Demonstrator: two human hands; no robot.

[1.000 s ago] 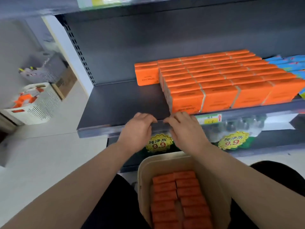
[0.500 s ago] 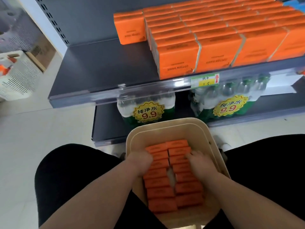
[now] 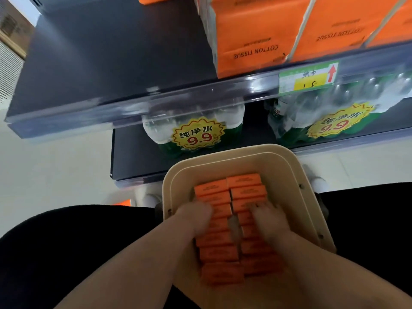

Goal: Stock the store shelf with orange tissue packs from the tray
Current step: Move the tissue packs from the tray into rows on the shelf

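Note:
A beige tray (image 3: 287, 172) sits on my lap below the shelf, holding two columns of orange tissue packs (image 3: 245, 186). My left hand (image 3: 194, 216) is down in the left column, fingers curled round packs there. My right hand (image 3: 266, 217) lies over the right column, its fingertips bent down onto the packs. A narrow gap shows between the two columns by my hands. On the dark shelf (image 3: 107, 54) above, stocked orange tissue packs (image 3: 256, 36) fill the right part up to the front edge.
The shelf's left part is bare dark board. A price label (image 3: 307, 79) sits on the clear front rail. Below are wrapped water bottle packs (image 3: 196, 134) with yellow 9.9 stickers. Pale floor lies to the left.
Both hands left the shelf's front rail and came down into the tray. They now sit on the packs, and my view has tilted downward and closer.

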